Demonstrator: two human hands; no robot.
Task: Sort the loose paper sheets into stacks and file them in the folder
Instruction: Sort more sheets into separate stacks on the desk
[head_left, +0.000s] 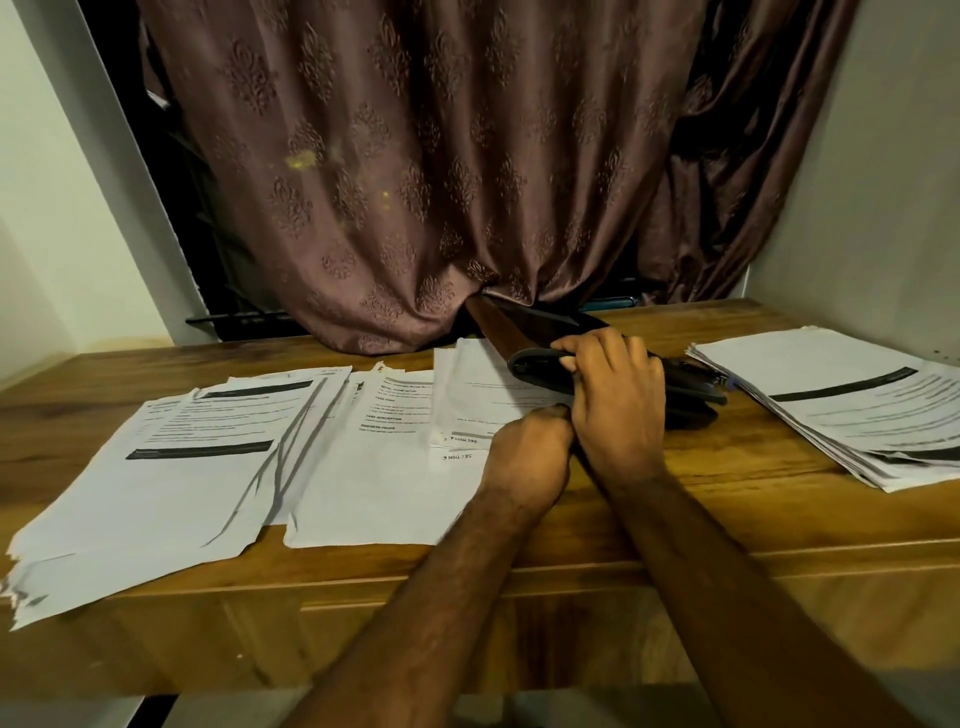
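Note:
A brown and black folder lies at the back middle of the wooden table, its far end under the curtain. My right hand grips the folder's dark near edge, fingers curled over it. Just left of it, my left hand has curled fingers that pinch the corner of a small stack of sheets reaching under the folder. Three more stacks of printed paper lie on the table: a fanned left stack, a middle stack and a thick right stack.
A brown patterned curtain hangs down onto the table's back edge and drapes over the folder. Walls close in on the left and right. The left stack overhangs the table's front edge.

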